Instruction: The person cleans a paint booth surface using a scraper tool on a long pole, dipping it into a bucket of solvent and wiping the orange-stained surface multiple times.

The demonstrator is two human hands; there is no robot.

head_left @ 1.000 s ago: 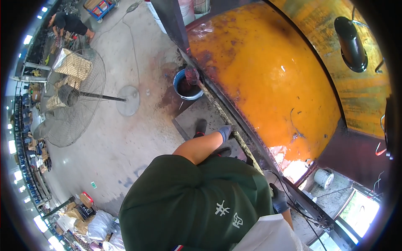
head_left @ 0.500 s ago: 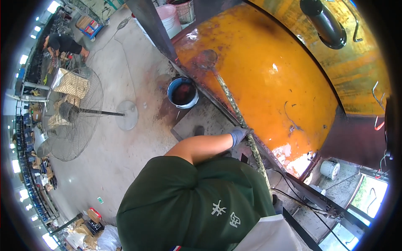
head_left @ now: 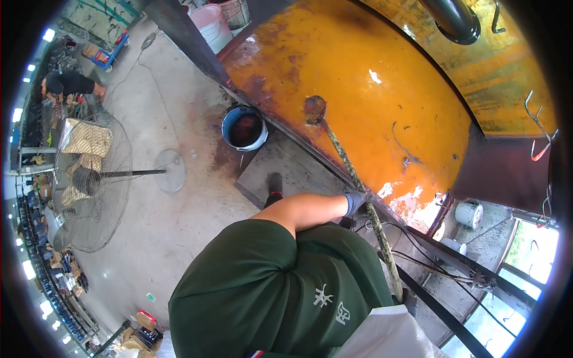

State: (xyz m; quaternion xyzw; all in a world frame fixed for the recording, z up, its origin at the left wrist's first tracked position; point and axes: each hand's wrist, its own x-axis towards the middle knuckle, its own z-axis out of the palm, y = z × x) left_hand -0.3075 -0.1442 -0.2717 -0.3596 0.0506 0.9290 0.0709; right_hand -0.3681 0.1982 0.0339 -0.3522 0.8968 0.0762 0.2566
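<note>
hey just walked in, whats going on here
A person in a dark green top holds a long stained pole in a gloved left hand. The right hand is by its near end, mostly hidden, so its grip can't be told. The pole's dark round head is out over a glossy orange surface; whether they touch is unclear. A blue bucket, dark inside, stands left of it.

Two white printed marks [head_left: 323, 296] stand on the person's dark green shirt [head_left: 239, 280], at the near middle: a branching, character-like one on the left and a compact, outlined one just to its right. At the near left, a black box [head_left: 148, 335] bears pale marks too small to read.
</note>
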